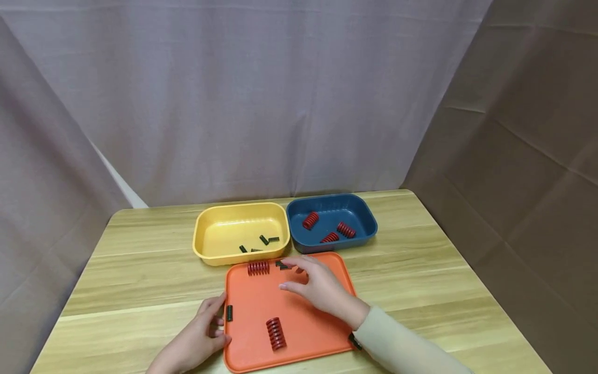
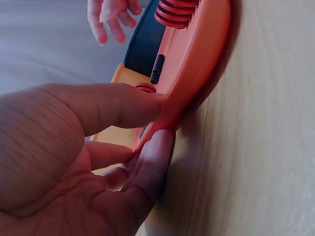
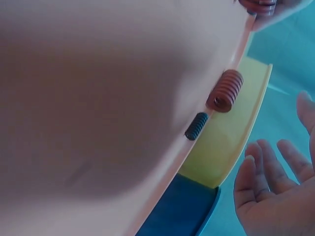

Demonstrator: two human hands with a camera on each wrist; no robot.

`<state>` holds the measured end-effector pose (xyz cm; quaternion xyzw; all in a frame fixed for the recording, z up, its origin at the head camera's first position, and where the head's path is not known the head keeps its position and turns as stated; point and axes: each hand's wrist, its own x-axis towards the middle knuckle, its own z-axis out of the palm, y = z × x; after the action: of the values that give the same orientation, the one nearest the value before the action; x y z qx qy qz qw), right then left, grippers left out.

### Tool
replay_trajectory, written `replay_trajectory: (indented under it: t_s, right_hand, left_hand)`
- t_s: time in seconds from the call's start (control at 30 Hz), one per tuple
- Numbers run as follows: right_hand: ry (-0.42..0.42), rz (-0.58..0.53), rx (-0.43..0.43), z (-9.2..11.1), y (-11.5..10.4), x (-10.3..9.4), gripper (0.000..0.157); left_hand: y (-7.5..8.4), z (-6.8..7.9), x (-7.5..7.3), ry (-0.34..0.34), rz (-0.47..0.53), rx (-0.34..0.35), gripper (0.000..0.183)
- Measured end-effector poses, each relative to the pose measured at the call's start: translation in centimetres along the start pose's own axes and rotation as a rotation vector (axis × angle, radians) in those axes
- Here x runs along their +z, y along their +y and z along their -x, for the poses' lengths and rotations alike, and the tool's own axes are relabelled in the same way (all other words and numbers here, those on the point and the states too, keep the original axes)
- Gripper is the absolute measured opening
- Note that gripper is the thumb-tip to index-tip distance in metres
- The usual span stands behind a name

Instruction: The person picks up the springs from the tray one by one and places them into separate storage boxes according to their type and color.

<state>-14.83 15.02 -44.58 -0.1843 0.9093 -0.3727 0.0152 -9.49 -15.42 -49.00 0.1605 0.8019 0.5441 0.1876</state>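
My left hand (image 1: 196, 335) pinches the left rim of an orange tray (image 1: 299, 317) between thumb and fingers, as the left wrist view shows. Over the tray's far part hovers my right hand (image 1: 322, 285), fingers apart and nothing between them. Small black springs (image 1: 282, 265) lie by its fingertips, partly hidden. A large red spring (image 1: 258, 268) rests along the far rim; another red spring (image 1: 276, 333) lies in the near part. One black spring (image 1: 229, 312) is beside the left rim. Near the right sleeve shows a dark piece (image 1: 355, 341), mostly covered.
Behind the tray stand a yellow bin (image 1: 224, 258) holding several small black springs and, to its right, a blue bin (image 1: 299, 244) with three red springs. All sit on a wooden table (image 1: 140, 270). Grey curtains (image 1: 261, 104) hang around the back and sides.
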Motion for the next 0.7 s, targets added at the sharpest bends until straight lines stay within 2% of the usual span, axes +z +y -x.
replay_trajectory:
  t_s: [0.23,0.37,0.7]
  right_hand:
    - [-0.079,0.051,-0.023,1.7,-0.2,0.1,0.062]
    - [-0.127,0.025,-0.036,2.4,-0.3,0.3,0.061]
    - [-0.357,0.060,-0.030,3.7,-1.2,0.8,0.068]
  left_hand:
    - [0.2,0.1,-0.2,-0.021,-0.009,0.000,0.089]
    - [0.3,0.1,-0.3,-0.031,-0.014,-0.007,0.087]
    - [0.1,0.1,-0.2,-0.028,0.005,0.000,0.087]
